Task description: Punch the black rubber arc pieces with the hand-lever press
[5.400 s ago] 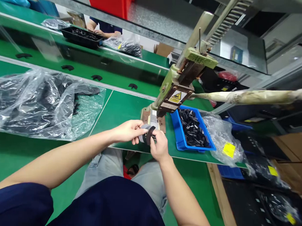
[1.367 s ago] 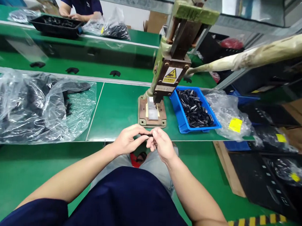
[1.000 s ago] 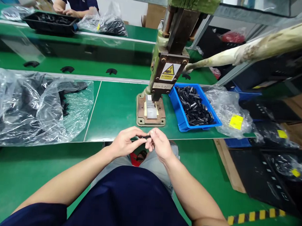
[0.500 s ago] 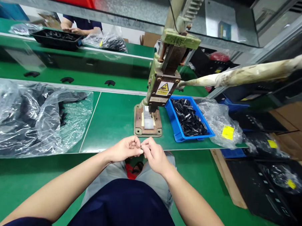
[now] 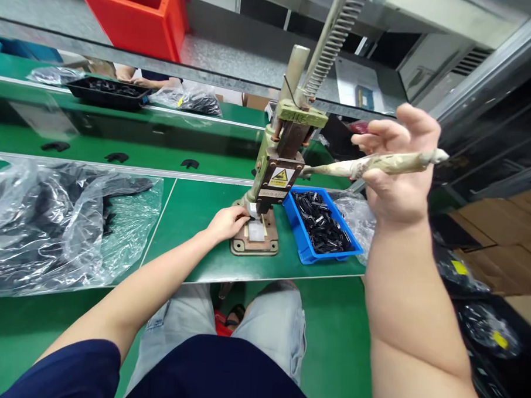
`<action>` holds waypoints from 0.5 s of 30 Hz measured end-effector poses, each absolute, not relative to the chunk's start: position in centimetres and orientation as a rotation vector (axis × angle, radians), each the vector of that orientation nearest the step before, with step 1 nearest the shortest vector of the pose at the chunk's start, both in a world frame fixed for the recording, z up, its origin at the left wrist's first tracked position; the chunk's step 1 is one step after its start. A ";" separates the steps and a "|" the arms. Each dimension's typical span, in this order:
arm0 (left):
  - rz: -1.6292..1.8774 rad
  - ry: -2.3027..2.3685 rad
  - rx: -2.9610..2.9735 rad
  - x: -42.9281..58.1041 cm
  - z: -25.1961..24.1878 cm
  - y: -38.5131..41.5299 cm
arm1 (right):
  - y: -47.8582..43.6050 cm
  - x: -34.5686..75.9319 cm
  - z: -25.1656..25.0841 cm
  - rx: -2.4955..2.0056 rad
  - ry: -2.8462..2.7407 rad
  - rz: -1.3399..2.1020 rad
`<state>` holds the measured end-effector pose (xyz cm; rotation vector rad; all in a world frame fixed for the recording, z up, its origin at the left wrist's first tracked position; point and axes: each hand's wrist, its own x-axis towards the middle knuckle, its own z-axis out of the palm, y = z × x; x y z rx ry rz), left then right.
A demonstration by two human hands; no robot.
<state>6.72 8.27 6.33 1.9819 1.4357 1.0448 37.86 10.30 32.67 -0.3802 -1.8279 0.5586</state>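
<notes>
My left hand (image 5: 228, 222) reaches to the base of a green hand press (image 5: 277, 179), its thumb and fingertips pinched on a small black part (image 5: 251, 218). That part lies at the light metal block (image 5: 256, 230) below the press ram, and the fingers hide some of it. My right hand (image 5: 401, 164) is raised at the press lever (image 5: 388, 162), which crosses the palm. Thumb below and fingers above, it holds the lever loosely, with the fingers only partly curled. Right of the press, a blue tray (image 5: 304, 256) holds many small black parts.
Clear plastic bags (image 5: 66, 231) of black pieces cover the left of the bench. Black curved pieces (image 5: 116, 157) lie on the green strip behind. A red bin (image 5: 137, 17) stands on the overhead shelf. Across the bench, a person's hands (image 5: 142, 83) are near a black tray (image 5: 107, 98).
My hands were together at the bench's front edge. The left has moved forward to the press base with the small part; the right has risen to the lever. The view has shifted upward.
</notes>
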 end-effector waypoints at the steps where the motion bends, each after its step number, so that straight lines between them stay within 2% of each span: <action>1: 0.991 1.442 2.094 6.8 6.5 8.5 | 10.2 37.2 33.7 -0.346 -1.882 0.582; 4: 0.870 1.429 2.318 7.1 6.9 8.8 | 9.8 35.3 34.6 -0.272 -1.949 0.600; 7: 0.787 1.365 2.429 7.2 7.4 8.9 | 8.6 34.5 33.3 -0.226 -1.878 0.533; 11: 0.775 1.314 2.461 7.4 7.8 9.1 | 5.5 35.1 28.9 -0.330 -1.806 0.340; 15: 0.916 1.327 2.376 8.1 8.5 8.5 | 2.2 36.2 22.6 -0.583 -1.808 0.092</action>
